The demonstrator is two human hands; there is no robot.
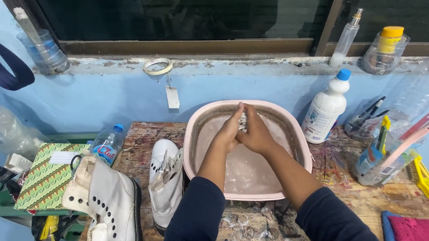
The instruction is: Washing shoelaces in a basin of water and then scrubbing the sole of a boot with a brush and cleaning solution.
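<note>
Paint-flecked wooden table carries everything here, set against a blue wall under a dark window. On it, just past the middle, sits a pale pink basin of cloudy, soapy-looking water. At about nine o'clock from the basin stand two white boots: the larger boot lies tipped toward the near edge, its eyelets showing, and the smaller-looking second boot stands just beside the basin wall, tongue pulled open. At three o'clock from the basin a white bottle with a blue cap stands upright, near a clear container of brushes and tools.

Over the far part of the basin, at twelve o'clock, both hands meet. The left hand and the right hand are pressed together, palms closed around a small whitish thing; it may be laces or a cloth, but too little shows to tell. It is held above the water, between the fingers, and is mostly hidden.

Judging by this pose, the step in hand is rubbing that small thing clean. Doing it well probably means keeping the hands low over the basin so drips fall inside, working it along its length rather than in one spot, and dipping it often. The open boot stands close to the rim, so splashes could reach it; gentle, short rubbing strokes seem wise.
</note>
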